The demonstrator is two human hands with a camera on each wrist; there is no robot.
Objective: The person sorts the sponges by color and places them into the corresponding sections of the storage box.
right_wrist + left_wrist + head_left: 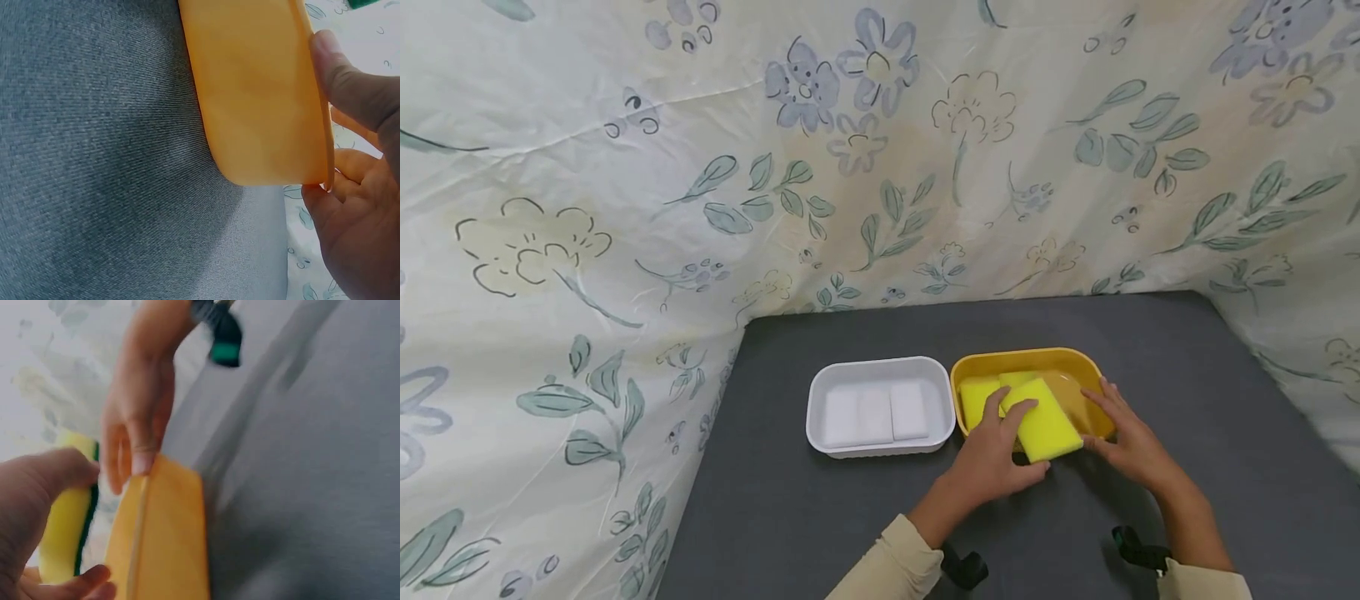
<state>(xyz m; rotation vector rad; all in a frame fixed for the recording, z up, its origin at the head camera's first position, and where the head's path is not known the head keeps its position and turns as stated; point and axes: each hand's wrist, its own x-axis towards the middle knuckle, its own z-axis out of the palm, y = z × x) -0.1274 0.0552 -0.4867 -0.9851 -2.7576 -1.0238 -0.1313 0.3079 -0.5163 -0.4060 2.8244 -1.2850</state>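
Observation:
My left hand (988, 458) grips a yellow sponge (1043, 422) by its edges, tilted over the front of a yellow plastic tray (1078, 392). The left wrist view shows a dark green scouring layer on this sponge (62, 531). More yellow sponges (976, 400) lie in the tray's left part, partly hidden by the hand and the held sponge. At the tray's right end, my right hand (1138, 450) holds the rim, its thumb on the front side in the right wrist view and other fingers around the corner.
A white tray (880, 367) stands just left of the yellow one, with white rectangular blocks (910, 410) side by side inside. Both rest on a dark grey tabletop (760, 500). Floral cloth (880, 233) hangs behind and along the sides.

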